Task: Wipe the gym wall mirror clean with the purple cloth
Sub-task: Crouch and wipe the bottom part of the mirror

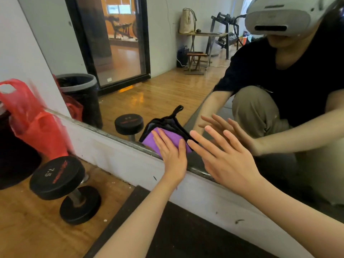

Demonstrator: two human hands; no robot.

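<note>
The big wall mirror (158, 94) stands in front of me, low near the floor. My purple cloth (168, 135) lies flat on the glass by its bottom edge, folded, its long side slanting up to the left. My left hand (172, 152) is nearer: its fingers (160, 140) are straight and press the cloth to the glass. My right hand (226, 158) hangs just beside it, fingers spread, holding nothing. A 7.5 dumbbell (65, 189) sits on the floor to the left.
</note>
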